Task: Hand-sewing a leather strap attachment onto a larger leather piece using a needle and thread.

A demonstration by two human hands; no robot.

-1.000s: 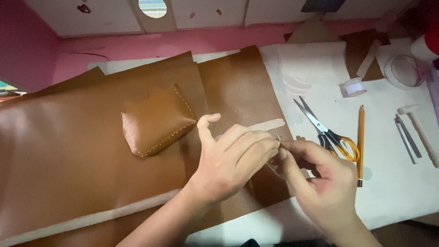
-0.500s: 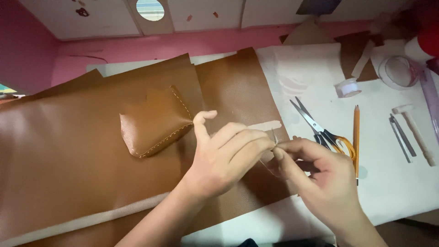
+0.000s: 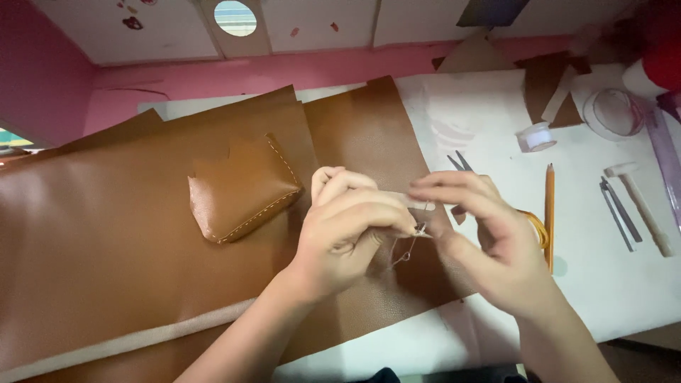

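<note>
While both hands meet over the brown leather sheet (image 3: pixel 142 255), my left hand (image 3: pixel 347 234) is curled nearly closed, fingertips pinching a small thin metal needle (image 3: pixel 421 228) at its 3 o'clock edge. My right hand (image 3: pixel 489 241) sits just beside it at 3 o'clock, fingers loosely bent and partly open, fingertips touching the same spot. Can't tell if the right hand actually grips the needle or only a thread. A fine pale thread (image 3: pixel 404 252) loops down from the pinch point toward 6 o'clock, hanging over the leather between the two hands.

Stitched brown leather pouch (image 3: pixel 241 191) with a light seam along its edge lies flat on the sheet at 10 o'clock from my left hand, near but not touching. A second darker brown leather sheet (image 3: pixel 369 135) runs under both hands, toward 12 o'clock.

Right of my right hand on the white tabletop (image 3: pixel 603 284): scissors with orange handles (image 3: pixel 532 227), mostly hidden by the hand, blades poking out at 12 o'clock. Orange pencil (image 3: pixel 549 213) lies just beside them at 3 o'clock, pointing to 12. Further out at 3 o'clock, well apart: dark metal tools (image 3: pixel 617 213) and a pale-handled hammer-like tool (image 3: pixel 642 209). Small white spool (image 3: pixel 536 136) at 1 o'clock.
</note>
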